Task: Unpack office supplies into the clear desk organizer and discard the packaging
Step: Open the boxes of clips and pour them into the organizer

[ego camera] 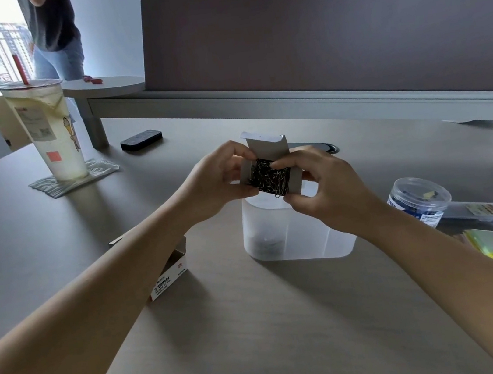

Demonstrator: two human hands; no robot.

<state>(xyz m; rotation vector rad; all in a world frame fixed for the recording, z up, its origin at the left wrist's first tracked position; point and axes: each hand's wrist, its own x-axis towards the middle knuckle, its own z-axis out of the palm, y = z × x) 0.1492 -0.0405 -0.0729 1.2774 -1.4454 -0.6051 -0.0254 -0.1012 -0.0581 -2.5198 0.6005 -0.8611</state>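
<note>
A small open box (269, 167) full of paper clips (269, 177) is held just above the clear organizer (296, 230) on the counter (260, 329). Both hands grip it — left hand (222, 181) on one side, right hand (325, 187) on the other, fingers curled tight around the cardboard. Another paper clip box (169, 275) lies open near the left arm, and a round tub (418, 199) sits to the right.

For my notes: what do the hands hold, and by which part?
Both hands, left and right, grip the open paper-clip box by its side flaps.
</note>
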